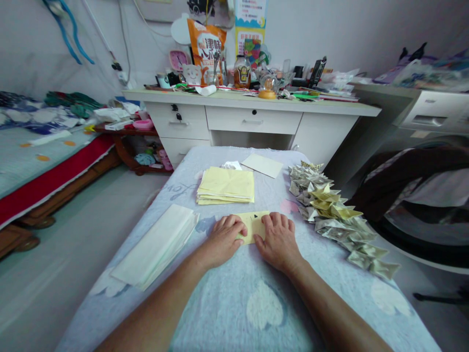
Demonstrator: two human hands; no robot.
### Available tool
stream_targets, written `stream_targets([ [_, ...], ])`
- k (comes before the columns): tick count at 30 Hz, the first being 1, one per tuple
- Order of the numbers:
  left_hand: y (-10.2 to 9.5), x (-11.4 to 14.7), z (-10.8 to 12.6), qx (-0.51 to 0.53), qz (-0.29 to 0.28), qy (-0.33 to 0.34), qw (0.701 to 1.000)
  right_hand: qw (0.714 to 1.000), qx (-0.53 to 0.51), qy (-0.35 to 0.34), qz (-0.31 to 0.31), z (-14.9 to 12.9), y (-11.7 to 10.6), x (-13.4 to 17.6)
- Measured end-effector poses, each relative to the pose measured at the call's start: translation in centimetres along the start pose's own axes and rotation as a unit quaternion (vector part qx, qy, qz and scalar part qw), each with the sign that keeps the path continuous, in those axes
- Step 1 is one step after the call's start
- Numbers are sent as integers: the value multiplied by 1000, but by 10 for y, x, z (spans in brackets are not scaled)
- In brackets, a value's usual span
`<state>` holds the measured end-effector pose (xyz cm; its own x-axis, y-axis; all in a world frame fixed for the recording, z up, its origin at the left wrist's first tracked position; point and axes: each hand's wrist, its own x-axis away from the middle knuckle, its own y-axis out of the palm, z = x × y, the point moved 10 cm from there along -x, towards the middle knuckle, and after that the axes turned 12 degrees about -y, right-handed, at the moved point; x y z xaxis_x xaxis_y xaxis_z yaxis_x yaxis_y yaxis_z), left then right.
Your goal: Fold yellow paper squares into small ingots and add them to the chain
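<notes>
I see one left hand [227, 232] and one right hand [281, 240], two in all, and one yellow sheet [252, 226]. There are two stacks: one yellow stack [227, 182] and one white stack [156, 247], both too tight for me to count by the leaf. I find one loose sheet [262, 165] and one crumpled paper [231, 165]. The folded pieces [324, 198] overlap, so their exact number escapes me, but it's well over ten. Beyond: one desk [252, 120], one clock [179, 60], one orange bag [205, 34], one jar [242, 74], one bed [44, 146].
</notes>
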<state>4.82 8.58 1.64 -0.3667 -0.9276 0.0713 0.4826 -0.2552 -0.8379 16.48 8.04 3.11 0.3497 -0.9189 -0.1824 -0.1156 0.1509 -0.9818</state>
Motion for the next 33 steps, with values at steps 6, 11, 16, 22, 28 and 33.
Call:
stream_targets([
  [6,1,0,0,-1,-7,-8,1000,1000,3,13,12,-8,3,-1],
  [11,-1,2,-11,-3,-22,-26,999,1000,-4,27,14,-9,6,0],
  [16,-2,2,-27,-8,-36,-36,999,999,-42,18,-9,0,12,-1],
  [22,-4,1,-29,1,-52,-47,998,995,-68,43,-53,35,27,4],
  [28,-6,2,-29,-6,-63,-52,997,992,-82,42,-85,55,29,9],
  [33,-6,2,-30,-3,-66,-42,997,985,-115,41,-123,57,25,10],
])
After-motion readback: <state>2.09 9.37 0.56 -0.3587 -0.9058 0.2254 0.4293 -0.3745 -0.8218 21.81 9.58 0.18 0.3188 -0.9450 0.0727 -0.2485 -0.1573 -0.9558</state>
